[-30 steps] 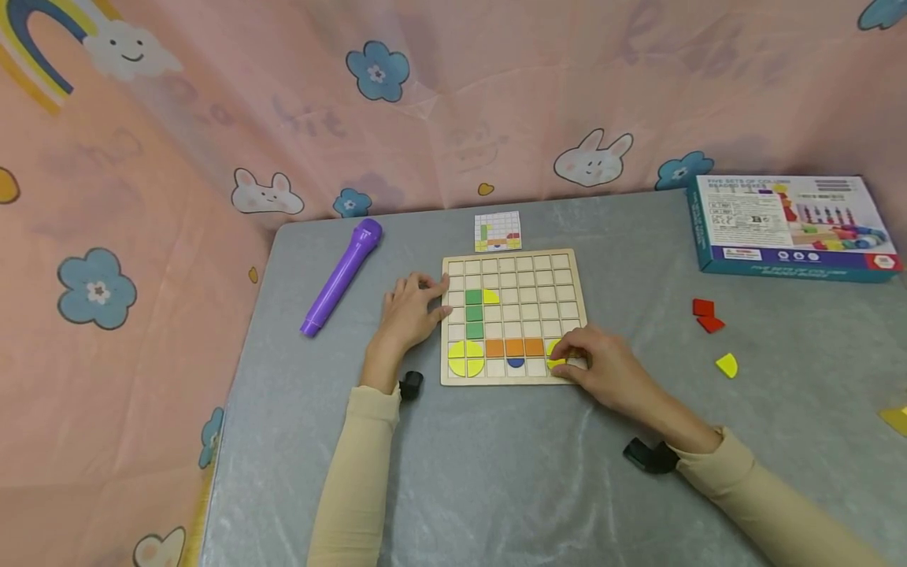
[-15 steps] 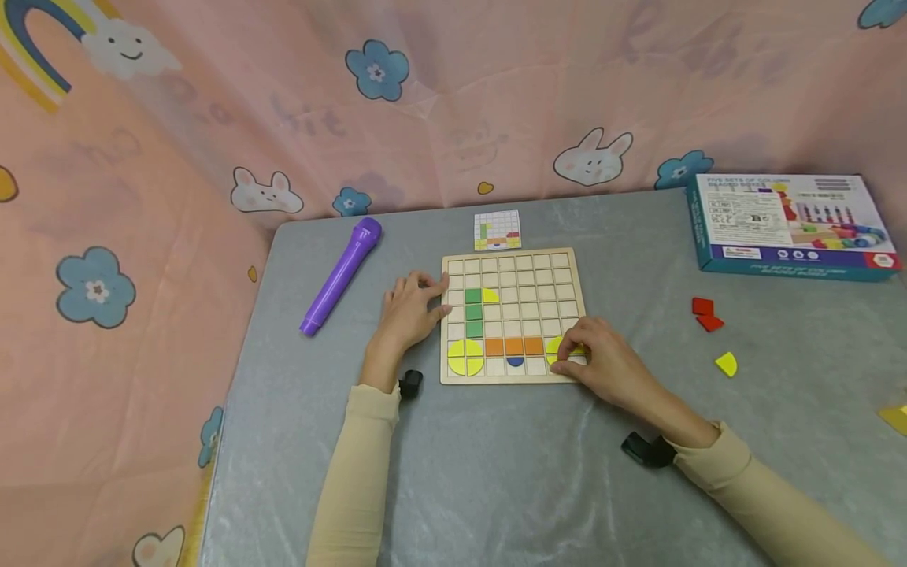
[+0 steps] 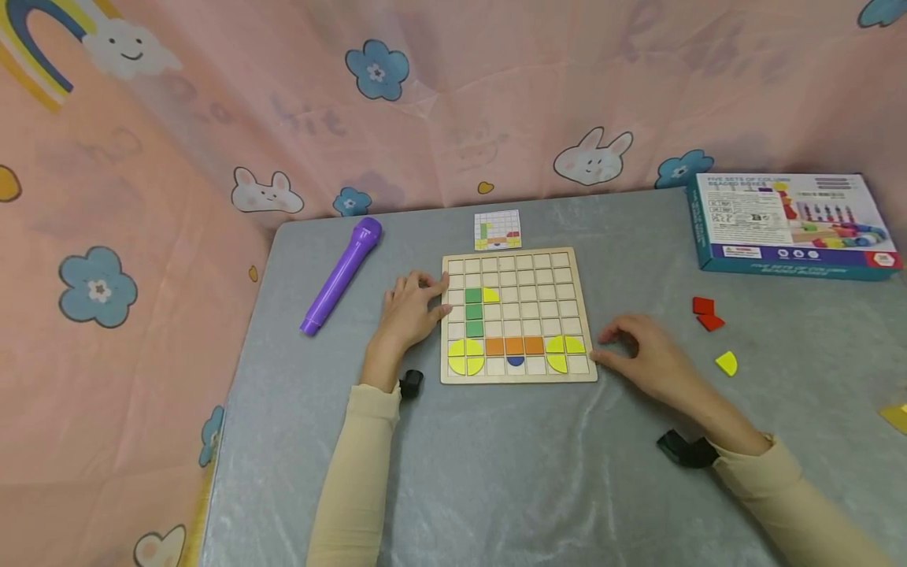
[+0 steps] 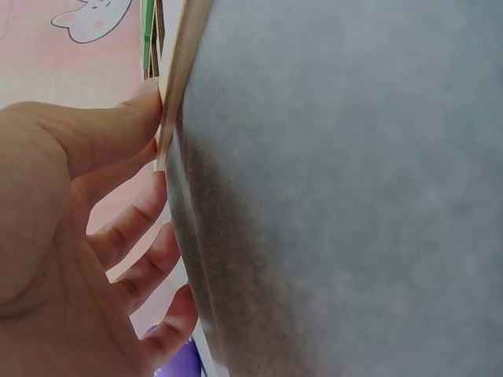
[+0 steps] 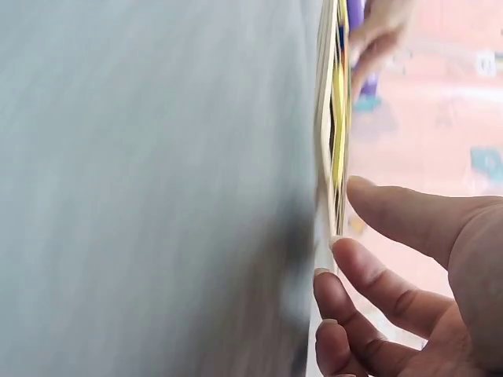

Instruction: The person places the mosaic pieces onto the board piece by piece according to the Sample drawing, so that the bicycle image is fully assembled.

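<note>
A wooden grid board (image 3: 524, 277) lies on the table. My left hand (image 3: 407, 311) rests at its left edge, thumb and forefinger against the wooden rim in the left wrist view. On the board are green squares (image 3: 473, 312) in a column with a yellow quarter circle (image 3: 490, 295) beside the top one. Along the lower rows sit a full yellow circle (image 3: 457, 366), orange squares (image 3: 513, 346), a blue half circle (image 3: 516, 361) and three yellow quarter pieces (image 3: 557, 364). Just off the board's lower right edge, my right hand (image 3: 648, 358) holds nothing, thumb and forefinger apart.
Behind the board lies a small pattern card (image 3: 497, 231). To the right are two red pieces (image 3: 704, 306) and a loose yellow quarter circle (image 3: 726, 364). A toy box (image 3: 794, 224) stands at back right, a purple microphone (image 3: 342, 276) at left. Another yellow thing (image 3: 896, 418) shows at the right edge.
The right hand has let go of a yellow quarter circle on the board and moved right, off the board, uncovering three quarter pieces there. The left hand stays put.
</note>
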A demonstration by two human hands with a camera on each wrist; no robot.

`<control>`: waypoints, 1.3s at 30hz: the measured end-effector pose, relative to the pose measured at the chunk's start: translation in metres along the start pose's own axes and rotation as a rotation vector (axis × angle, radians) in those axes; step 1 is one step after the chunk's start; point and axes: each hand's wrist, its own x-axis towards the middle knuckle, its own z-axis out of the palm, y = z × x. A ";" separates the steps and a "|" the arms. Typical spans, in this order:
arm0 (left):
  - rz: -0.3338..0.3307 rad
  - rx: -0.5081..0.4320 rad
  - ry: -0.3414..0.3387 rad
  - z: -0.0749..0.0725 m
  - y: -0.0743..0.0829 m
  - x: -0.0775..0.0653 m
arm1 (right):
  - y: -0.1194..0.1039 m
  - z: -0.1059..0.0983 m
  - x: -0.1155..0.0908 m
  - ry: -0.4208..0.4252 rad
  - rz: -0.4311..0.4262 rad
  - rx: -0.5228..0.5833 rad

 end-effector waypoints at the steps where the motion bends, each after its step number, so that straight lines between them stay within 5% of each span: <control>1: 0.000 0.001 0.001 0.000 0.000 0.000 | 0.006 -0.004 -0.002 0.016 0.001 -0.012; 9: 0.000 0.013 0.004 -0.001 0.001 0.000 | 0.049 -0.035 -0.016 0.112 0.041 -0.082; 15: -0.002 0.013 0.005 0.000 0.000 0.000 | 0.070 -0.051 -0.029 0.104 0.100 -0.083; 39: -0.008 0.013 -0.002 0.000 0.001 0.000 | 0.088 -0.066 -0.058 0.150 0.218 -0.165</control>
